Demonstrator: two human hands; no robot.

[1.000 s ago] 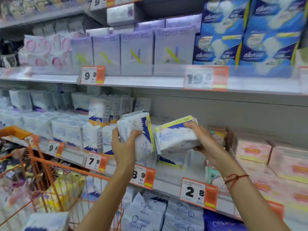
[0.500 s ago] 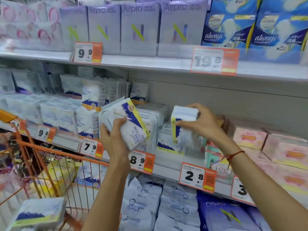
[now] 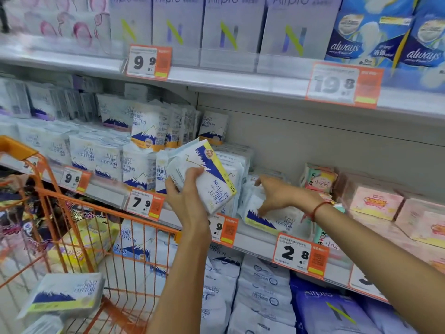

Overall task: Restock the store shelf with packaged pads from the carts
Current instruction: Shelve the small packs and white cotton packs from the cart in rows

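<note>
Head view: our right hand (image 3: 277, 196) had set its pack (image 3: 267, 216) on the shelf (image 3: 252, 239), fingers now loose, pressing it. Left of it, our left hand (image 3: 190, 201) gripped another pack (image 3: 207, 174), next to place.

Left hand (image 3: 190, 201) hides the price tag's (image 3: 222, 229) first digit

The white pack (image 3: 204, 179) gripped in the left hand (image 3: 187, 201) reads "PURE COTTON". Just under the right hand (image 3: 277, 194), a lying pack (image 3: 272, 219) reads "COTTON". Price tags: "7.9" (image 3: 144, 203) left of the left hand, "2.8" (image 3: 299, 255) below the right hand, "9.9" (image 3: 149, 61) and "19.8" (image 3: 343, 84) above both hands. Above them stand "Airpro" boxes (image 3: 232, 22) and blue "always" packs (image 3: 366, 32).
</note>
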